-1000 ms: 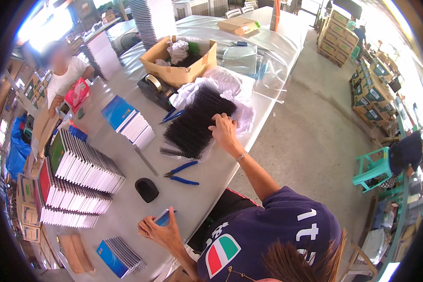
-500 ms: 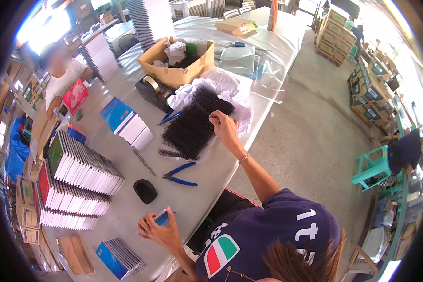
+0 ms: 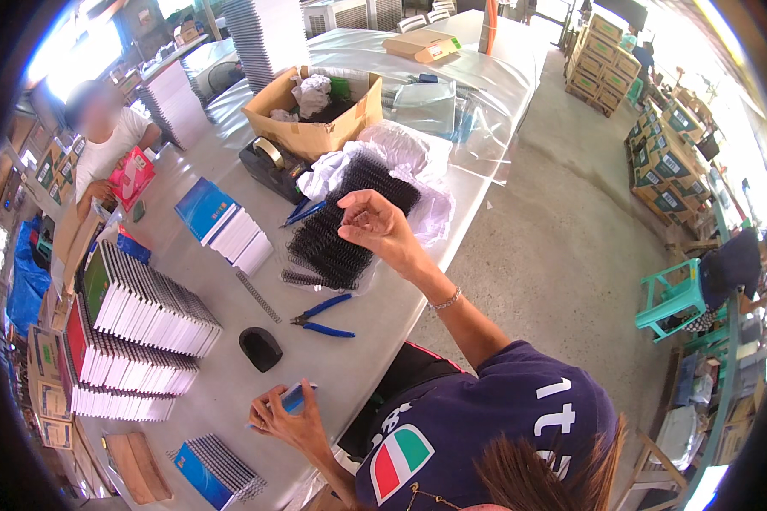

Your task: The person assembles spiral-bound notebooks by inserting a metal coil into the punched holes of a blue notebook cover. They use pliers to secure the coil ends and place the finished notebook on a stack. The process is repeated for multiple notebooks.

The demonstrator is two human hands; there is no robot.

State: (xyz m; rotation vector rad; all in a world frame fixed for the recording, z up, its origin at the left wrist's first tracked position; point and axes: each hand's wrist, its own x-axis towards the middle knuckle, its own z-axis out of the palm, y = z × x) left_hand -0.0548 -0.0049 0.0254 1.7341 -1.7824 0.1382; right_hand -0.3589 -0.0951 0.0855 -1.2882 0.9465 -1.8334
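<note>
My left hand is closed round the edge of a blue-covered booklet, low over the near part of the table. My right hand is raised over a heap of black spiral binding coils, thumb and fingers curved and apart, with nothing visible between them. A single loose coil lies left of the heap. Blue-handled pliers rest with their handles spread between the heap and a black, rounded object. Beside my left hand lie spiral-bound notebooks with blue covers.
Tall stacks of bound notebooks stand at left, with blue-covered booklets farther back. Behind the coils are a tape dispenser, white crumpled wrapping and an open carton. Across the table a person handles a pink packet.
My right hand has come off the coil heap, moving left and toward me, and its fingers have parted. My left hand stays on the booklet. The view has shifted slightly.
</note>
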